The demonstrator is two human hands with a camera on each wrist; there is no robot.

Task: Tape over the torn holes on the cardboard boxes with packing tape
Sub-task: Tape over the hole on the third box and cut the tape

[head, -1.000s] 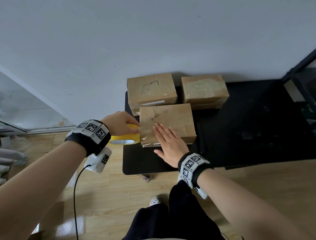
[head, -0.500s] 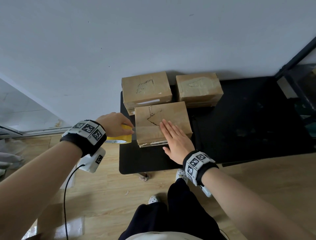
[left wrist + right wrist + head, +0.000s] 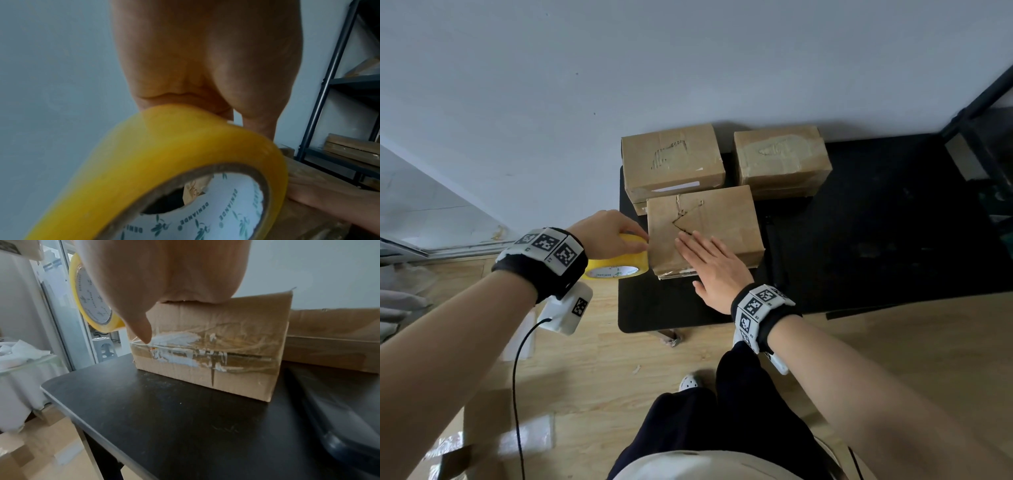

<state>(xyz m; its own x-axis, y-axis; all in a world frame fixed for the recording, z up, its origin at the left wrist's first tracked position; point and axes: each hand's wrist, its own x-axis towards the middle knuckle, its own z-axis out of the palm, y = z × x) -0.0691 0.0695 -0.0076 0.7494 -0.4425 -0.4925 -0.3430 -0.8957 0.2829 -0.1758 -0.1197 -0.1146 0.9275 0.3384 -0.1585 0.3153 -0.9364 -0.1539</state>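
Observation:
A torn cardboard box (image 3: pixel 722 219) stands at the near left of the black table (image 3: pixel 876 240), with a jagged tear (image 3: pixel 679 222) in its top. My right hand (image 3: pixel 709 260) lies flat on that top, fingers straight, just below the tear. My left hand (image 3: pixel 609 233) grips a yellow roll of packing tape (image 3: pixel 616 265) against the box's left side. In the left wrist view the tape roll (image 3: pixel 164 170) fills the frame under the palm. The right wrist view shows the box's front (image 3: pixel 216 345) with old tape on it, and the roll (image 3: pixel 90 300) at the left.
Two more cardboard boxes stand behind against the wall, one left (image 3: pixel 673 161) and one right (image 3: pixel 780 159) with tape across its top. A dark metal shelf (image 3: pixel 983 102) stands at the right. Wooden floor, scraps (image 3: pixel 524 442) and my legs lie below.
My right hand slid a little right and down on the box top, uncovering the tear. The left hand stays at the box's left side with the roll.

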